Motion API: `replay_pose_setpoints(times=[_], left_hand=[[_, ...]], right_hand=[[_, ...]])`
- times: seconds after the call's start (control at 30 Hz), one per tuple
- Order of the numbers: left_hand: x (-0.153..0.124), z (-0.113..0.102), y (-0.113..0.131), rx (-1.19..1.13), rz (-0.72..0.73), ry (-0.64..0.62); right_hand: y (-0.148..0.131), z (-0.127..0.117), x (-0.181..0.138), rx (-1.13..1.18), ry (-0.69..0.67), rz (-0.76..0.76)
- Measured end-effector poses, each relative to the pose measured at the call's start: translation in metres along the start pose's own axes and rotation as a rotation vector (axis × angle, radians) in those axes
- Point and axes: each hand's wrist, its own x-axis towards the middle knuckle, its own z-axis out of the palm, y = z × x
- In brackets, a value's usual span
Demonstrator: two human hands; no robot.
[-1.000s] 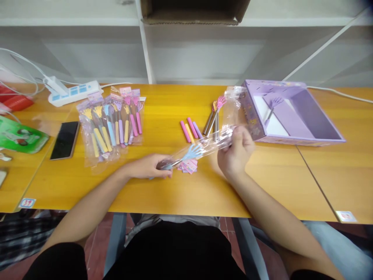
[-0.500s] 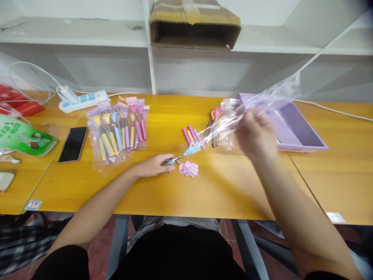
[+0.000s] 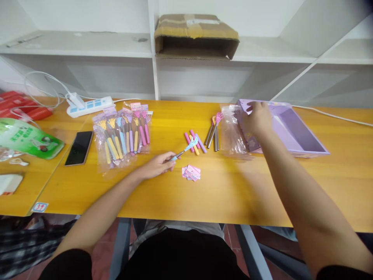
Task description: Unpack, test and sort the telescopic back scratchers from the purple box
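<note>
Green pouch (image 3: 35, 139): lay far to the left of the left hand (image 3: 159, 166), flat on the table (image 3: 175, 200).
Phone (image 3: 79, 148): lay dark-screened on the near side of the pouch's right end, left of the left hand and well apart from it.
Bagged scratchers (image 3: 122, 139): lay side by side in clear wrapping, beyond the left hand and to its left; yellow, blue, purple and pink.
Left hand: fingers closed round the handle end of the blue scratcher (image 3: 184, 150); well apart from the right hand (image 3: 258, 118).
Blue scratcher: stuck out rightward from the left fingers, tilted away, its head at the tubes; contact there could not be told.
Handling: judged light; slim metal shaft likely stiff and smooth, perhaps slippery. Splayed head looked like thin plastic, the likeliest part to bend or snag. Handle seemed the best hold, where the left fingers already were.
Printed cards (image 3: 191, 172): loose overlapping pile, just right of the left hand.
Coloured tubes (image 3: 201, 143): pink, yellow and purple, between the hands.
Bare-shafted scratchers (image 3: 216, 142): clustered between the hands, nearer the right.
Clear bags (image 3: 233, 134): lay just left of the right hand.
Right hand: fingers bent over the left wall of the purple box (image 3: 304, 130); blurred, so any grip could not be told.
Purple box: stood open-topped, mostly right of the right hand.
</note>
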Motion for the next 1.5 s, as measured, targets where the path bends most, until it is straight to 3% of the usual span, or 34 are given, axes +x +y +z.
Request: replay_pose_setpoints(times=[0.1,0.17,0.23,0.3,0.4,0.57,0.73,0.97,1.3,1.5], left_hand=[[-0.003,0.004,0.005,0.137,0.043,0.062],[-0.007,0.009,0.009,0.281,0.081,0.089],[-0.009,0.015,0.011,0.477,0.144,0.104],[-0.010,0.023,0.009,0.688,0.257,0.082],[-0.009,0.036,0.001,0.895,0.435,0.016],[-0.003,0.048,-0.016,1.025,0.504,0.048],[0.000,0.046,-0.021,1.111,0.430,0.089],[0.003,0.041,-0.013,1.222,0.387,0.100],[0.003,-0.011,-0.011,1.318,0.374,0.247],[0.006,-0.020,-0.011,1.342,0.400,0.281]], right_hand=[[-0.022,0.011,-0.056,0.068,-0.133,-0.175],[-0.041,0.021,-0.107,0.252,-0.474,-0.388],[-0.060,0.034,-0.158,0.438,-0.707,-0.513],[-0.075,0.047,-0.197,0.582,-0.756,-0.570],[-0.085,0.061,-0.224,0.654,-0.645,-0.681],[-0.082,0.066,-0.227,0.591,-0.585,-0.834],[-0.081,0.063,-0.233,0.524,-0.639,-0.829],[-0.085,0.062,-0.235,0.579,-0.552,-0.824],[-0.071,0.039,-0.221,0.733,-0.511,-0.734],[-0.060,0.041,-0.213,0.902,-0.330,-0.824]])
